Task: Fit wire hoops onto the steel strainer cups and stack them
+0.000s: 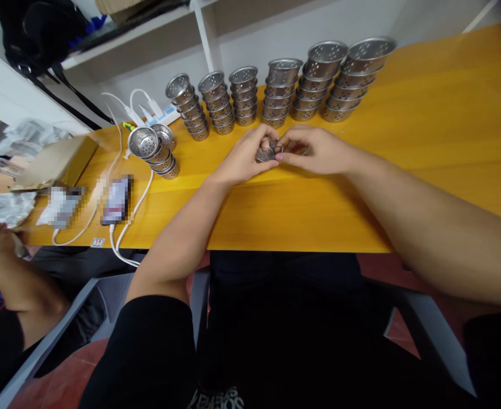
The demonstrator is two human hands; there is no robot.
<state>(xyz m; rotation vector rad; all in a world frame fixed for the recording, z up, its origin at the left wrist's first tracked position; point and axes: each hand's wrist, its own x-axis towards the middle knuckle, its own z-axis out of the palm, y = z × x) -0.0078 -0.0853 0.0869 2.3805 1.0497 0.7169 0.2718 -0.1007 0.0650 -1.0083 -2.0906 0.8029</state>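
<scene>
My left hand [247, 154] is curled around a small perforated metal cup [266, 152], just above the yellow table. From the other side, my right hand [308, 149] has its thumb and fingertips pinched at the cup's right edge. Fingers cover much of the cup, so its full shape is hidden. Behind my hands, several stacks of perforated metal cups [276, 94] stand in a row. Farther left, a leaning stack of similar cups [162, 156] has a loose-looking cup [164, 136] beside it.
White cables run from a power strip [165, 115] past a phone [117, 200]. A second device [65, 207], a cardboard box [54, 162] and plastic bags [3, 210] lie left. Another person's arm [16, 284] reaches in at far left. Shelves [199, 34] stand behind the table [293, 216].
</scene>
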